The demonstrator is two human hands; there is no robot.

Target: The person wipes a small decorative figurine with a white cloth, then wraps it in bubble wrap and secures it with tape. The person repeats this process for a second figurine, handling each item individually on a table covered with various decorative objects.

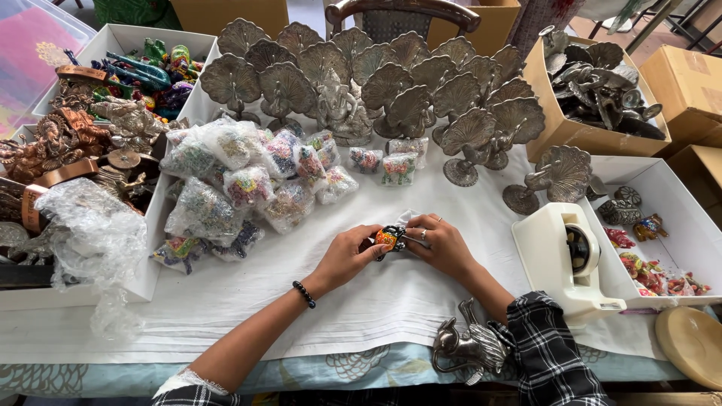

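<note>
The left hand (347, 254) and the right hand (442, 242) meet in the middle of the surface (248, 293), which is covered with a white cloth. Between them is a small painted figurine (389, 237), mostly orange and dark. The fingers of the left hand pinch it from the left side, and the fingers of the right hand are curled and pressed on it from the right, together with a bit of clear wrap (407, 219) that shows just above. The figurine is held slightly above the cloth.

To the left of the hands lies a heap of small figurines already in bubble wrap (241, 184). Behind it stands a group of grey metal peacock figures (421, 83) with open tails, around a metal statue of an elephant-headed figure (337, 101). A white tape dispenser (564, 256) stands just right of the right hand. Beside it a white box (677, 197) holds more small coloured figurines. Near the front edge, close to the right sleeve, lies a silver animal figure (466, 347). On the far left a white box (143, 282) holds copper-coloured statues, with a loose piece of bubble wrap (94, 237) over its edge.
</note>
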